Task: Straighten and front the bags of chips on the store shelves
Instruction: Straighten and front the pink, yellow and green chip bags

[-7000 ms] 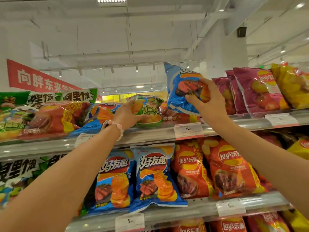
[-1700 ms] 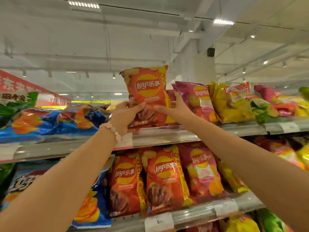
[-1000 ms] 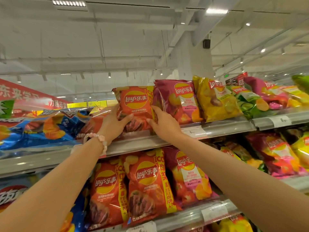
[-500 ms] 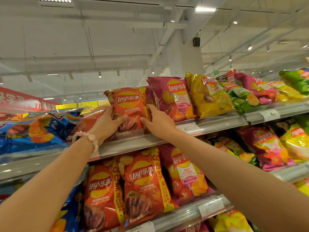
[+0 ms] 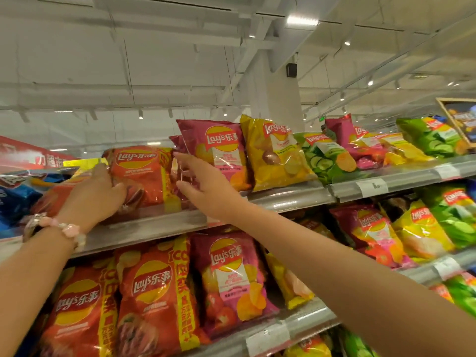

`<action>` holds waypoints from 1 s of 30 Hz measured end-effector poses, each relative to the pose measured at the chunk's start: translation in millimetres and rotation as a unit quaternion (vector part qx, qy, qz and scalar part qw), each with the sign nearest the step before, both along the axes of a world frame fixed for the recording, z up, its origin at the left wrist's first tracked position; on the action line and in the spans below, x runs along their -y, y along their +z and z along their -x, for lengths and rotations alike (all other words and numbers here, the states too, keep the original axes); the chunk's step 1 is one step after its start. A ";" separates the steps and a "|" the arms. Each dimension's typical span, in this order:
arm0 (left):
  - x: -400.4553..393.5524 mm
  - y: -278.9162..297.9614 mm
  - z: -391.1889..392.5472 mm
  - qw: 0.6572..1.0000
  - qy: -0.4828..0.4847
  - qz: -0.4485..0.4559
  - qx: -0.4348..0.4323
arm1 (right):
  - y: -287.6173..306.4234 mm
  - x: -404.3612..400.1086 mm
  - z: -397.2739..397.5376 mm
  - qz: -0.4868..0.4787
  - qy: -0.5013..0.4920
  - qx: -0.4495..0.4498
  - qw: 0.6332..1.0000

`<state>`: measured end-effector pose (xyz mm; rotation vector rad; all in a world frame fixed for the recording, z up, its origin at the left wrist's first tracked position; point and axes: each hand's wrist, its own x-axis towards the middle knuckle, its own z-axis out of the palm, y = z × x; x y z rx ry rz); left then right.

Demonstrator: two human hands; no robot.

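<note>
A red Lay's bag [image 5: 144, 173] stands upright at the front of the top shelf [image 5: 291, 199]. My left hand [image 5: 94, 195] holds its lower left side, thumb across the front and fingers along the edge. My right hand [image 5: 206, 188] is off the red bag, its fingers stretched out in the gap beside it. The forefinger tip reaches the left edge of a magenta Lay's bag [image 5: 219, 150], which stands upright to the right. Whether the finger touches that bag is unclear. Another red bag [image 5: 59, 194] lies flat behind my left hand.
A yellow bag [image 5: 275, 153], a green bag [image 5: 324, 155] and several more lean along the top shelf to the right. Blue bags [image 5: 15, 199] lie at the far left. The lower shelf [image 5: 304, 320] holds red, magenta, yellow and green bags standing in rows.
My right hand has let go of the red bag's right edge and opened, moving right toward the magenta bag. My left hand stays on the red bag.
</note>
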<state>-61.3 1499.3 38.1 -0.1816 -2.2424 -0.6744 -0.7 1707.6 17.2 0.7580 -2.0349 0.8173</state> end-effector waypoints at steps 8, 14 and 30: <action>-122.8 -0.2 -48.8 0.982 -0.044 -0.045 -0.176 | 26.9 -133.9 -19.8 0.069 -0.112 -0.136 0.982; -231.0 2.3 -60.6 0.967 -0.219 -0.093 -0.093 | 23.7 -213.4 -5.3 0.108 -0.168 -0.051 0.978; -255.6 9.7 -25.9 0.936 -0.286 -0.196 0.063 | 14.1 -232.6 3.4 0.192 0.039 0.172 0.965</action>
